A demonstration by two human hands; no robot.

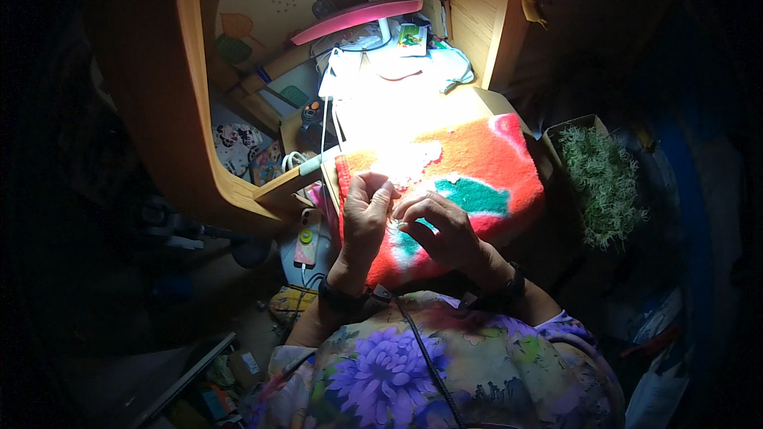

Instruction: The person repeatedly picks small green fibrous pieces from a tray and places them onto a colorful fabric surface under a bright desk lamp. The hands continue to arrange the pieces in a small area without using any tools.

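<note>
Over a red, orange and green fleece cloth (477,146), my two hands work close together. My left hand (368,202) pinches a tiny thing between thumb and forefinger; it is too small to make out. Just right of it, my right hand (444,229) has its fingers curled and thumb tucked towards them; whether it grips anything is hard to see. Thin pale strands (393,224) show between the hands. Beyond the fingertips lies a group of small whitish pieces (417,170) on the cloth, partly washed out by glare. A single small piece (454,177) sits apart on the green patch.
A pink-headed desk lamp (363,18) lights the far side, where papers and a pale cloth bag (450,65) lie. A phone (306,238) on a cable rests left. A curved wooden frame (197,149) rises nearby. Right stands a box of feathery green plants (602,185).
</note>
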